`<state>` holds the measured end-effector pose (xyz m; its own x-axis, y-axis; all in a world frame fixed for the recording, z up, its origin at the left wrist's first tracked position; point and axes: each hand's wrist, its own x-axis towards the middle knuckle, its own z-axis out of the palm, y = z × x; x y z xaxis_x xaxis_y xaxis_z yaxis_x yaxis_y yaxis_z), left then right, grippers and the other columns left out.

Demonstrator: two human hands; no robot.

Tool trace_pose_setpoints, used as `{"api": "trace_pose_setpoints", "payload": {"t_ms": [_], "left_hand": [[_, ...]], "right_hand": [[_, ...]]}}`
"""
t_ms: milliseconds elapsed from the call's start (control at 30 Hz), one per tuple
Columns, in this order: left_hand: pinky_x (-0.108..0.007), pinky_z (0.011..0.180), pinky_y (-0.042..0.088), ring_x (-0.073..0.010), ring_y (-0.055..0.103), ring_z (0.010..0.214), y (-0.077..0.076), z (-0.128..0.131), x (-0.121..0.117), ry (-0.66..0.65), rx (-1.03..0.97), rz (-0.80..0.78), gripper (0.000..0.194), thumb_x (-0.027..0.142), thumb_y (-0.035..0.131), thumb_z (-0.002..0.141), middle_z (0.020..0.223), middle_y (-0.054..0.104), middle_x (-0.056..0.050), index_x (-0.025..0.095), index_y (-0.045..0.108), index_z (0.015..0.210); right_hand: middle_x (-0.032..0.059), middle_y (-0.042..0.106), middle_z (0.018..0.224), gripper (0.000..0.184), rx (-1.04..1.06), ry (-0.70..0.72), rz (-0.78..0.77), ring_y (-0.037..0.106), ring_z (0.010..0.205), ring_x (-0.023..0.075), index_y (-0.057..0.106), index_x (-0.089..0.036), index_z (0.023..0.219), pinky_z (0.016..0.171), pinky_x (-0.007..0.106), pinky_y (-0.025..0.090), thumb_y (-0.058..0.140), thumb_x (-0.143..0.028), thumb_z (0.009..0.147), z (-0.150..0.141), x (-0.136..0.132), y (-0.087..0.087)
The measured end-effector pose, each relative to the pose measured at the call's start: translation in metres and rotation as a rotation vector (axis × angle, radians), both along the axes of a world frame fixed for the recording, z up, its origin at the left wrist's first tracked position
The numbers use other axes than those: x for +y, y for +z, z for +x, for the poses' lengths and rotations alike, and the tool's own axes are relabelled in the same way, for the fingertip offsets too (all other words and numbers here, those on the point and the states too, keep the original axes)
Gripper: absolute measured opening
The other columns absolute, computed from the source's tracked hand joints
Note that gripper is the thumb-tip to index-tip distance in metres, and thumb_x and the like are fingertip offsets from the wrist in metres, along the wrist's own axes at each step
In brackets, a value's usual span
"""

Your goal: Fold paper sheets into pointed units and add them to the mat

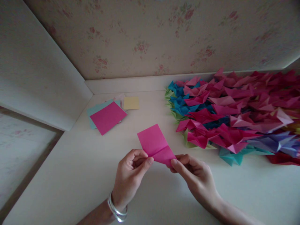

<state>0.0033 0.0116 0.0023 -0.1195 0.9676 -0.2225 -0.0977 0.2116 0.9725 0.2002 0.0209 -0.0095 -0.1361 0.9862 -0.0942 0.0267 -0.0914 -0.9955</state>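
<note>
A pink sheet of origami paper [155, 141] is held up over the white table, with a crease running across its lower part. My left hand [133, 172] pinches its lower left edge between thumb and fingers; silver bangles circle that wrist. At the lower right corner, my right hand [193, 173] grips the same sheet, thumb on top and fingers behind. The fingertips behind the paper are hidden.
Many folded paper pieces [225, 109], mostly pink with blue, green and purple, crowd the table's right side. At the back left lie a magenta sheet [108, 118], light blue paper [93, 109] and a small yellow square [131, 103]. Floral wallpaper [150, 37] covers the wall behind.
</note>
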Motion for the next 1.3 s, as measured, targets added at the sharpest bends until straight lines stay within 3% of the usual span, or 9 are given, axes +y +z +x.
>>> {"api": "trace_pose_setpoints", "payload": {"t_ms": [300, 433, 667, 767, 933, 1100, 1300], "left_hand": [[-0.015, 0.057, 0.043, -0.0059, 0.054, 0.058, -0.0009, 0.0022, 0.0022, 0.027, -0.182, -0.018, 0.037, 0.019, 0.079, 0.079, 0.063, 0.056, 0.009, 0.022, 0.042, 0.082], [-0.016, 0.058, 0.044, -0.0068, 0.056, 0.059, -0.0012, 0.0024, 0.004, 0.014, -0.205, -0.039, 0.041, 0.019, 0.079, 0.079, 0.063, 0.055, 0.01, 0.023, 0.039, 0.08], [-0.019, 0.063, 0.045, -0.0106, 0.062, 0.068, -0.0042, 0.0022, 0.0044, -0.01, -0.156, -0.034, 0.032, 0.021, 0.078, 0.08, 0.074, 0.063, 0.005, 0.022, 0.046, 0.089], [-0.02, 0.067, 0.047, -0.0119, 0.065, 0.073, -0.0055, 0.0014, 0.0041, -0.022, -0.156, -0.035, 0.032, 0.021, 0.077, 0.081, 0.082, 0.068, 0.002, 0.021, 0.051, 0.098], [-0.019, 0.069, 0.05, -0.0103, 0.066, 0.073, -0.0034, 0.0017, 0.0048, -0.011, -0.178, -0.038, 0.027, 0.02, 0.078, 0.08, 0.079, 0.069, 0.003, 0.02, 0.054, 0.093], [-0.027, 0.073, 0.057, -0.0184, 0.072, 0.081, 0.0009, 0.0032, 0.0059, -0.106, -0.149, -0.164, 0.032, 0.03, 0.077, 0.082, 0.09, 0.077, -0.006, 0.017, 0.065, 0.108], [-0.028, 0.07, 0.059, -0.0212, 0.074, 0.074, -0.0052, 0.0014, 0.0026, -0.166, 0.002, -0.188, 0.025, 0.038, 0.073, 0.084, 0.078, 0.079, -0.009, 0.013, 0.076, 0.084]], "right_hand": [[0.0038, 0.072, 0.071, 0.025, 0.059, -0.022, -0.045, 0.065, 0.065, 0.0159, 0.066, -0.018, 0.071, 0.058, 0.024, 0.05, 0.069, -0.036, 0.088, -0.0014, 0.0005, -0.001], [0.0046, 0.072, 0.072, 0.025, 0.08, -0.031, -0.063, 0.066, 0.066, 0.0163, 0.065, -0.018, 0.072, 0.059, 0.025, 0.052, 0.071, -0.036, 0.088, -0.0023, 0.0006, -0.0017], [-0.001, 0.071, 0.071, 0.026, 0.295, -0.08, -0.164, 0.072, 0.066, 0.0158, 0.056, -0.022, 0.088, 0.062, 0.024, 0.059, 0.077, -0.035, 0.083, -0.0068, 0.0007, -0.0018], [0.0001, 0.074, 0.073, 0.027, 0.295, -0.073, -0.174, 0.072, 0.067, 0.0151, 0.056, -0.021, 0.092, 0.064, 0.024, 0.06, 0.078, -0.035, 0.083, -0.0067, 0.0001, -0.0026], [0.0001, 0.072, 0.069, 0.025, 0.261, -0.074, -0.155, 0.072, 0.065, 0.0148, 0.057, -0.02, 0.087, 0.062, 0.022, 0.06, 0.077, -0.035, 0.083, -0.0073, 0.0018, -0.0012], [0.0008, 0.071, 0.067, 0.025, 0.19, -0.06, -0.116, 0.071, 0.062, 0.0165, 0.059, -0.02, 0.087, 0.059, 0.025, 0.06, 0.077, -0.036, 0.082, -0.0081, 0.0027, -0.0004], [0.0015, 0.07, 0.069, 0.025, 0.144, -0.028, -0.11, 0.07, 0.063, 0.0177, 0.058, -0.02, 0.088, 0.059, 0.027, 0.06, 0.075, -0.038, 0.083, -0.0079, 0.0009, -0.0034]]}}
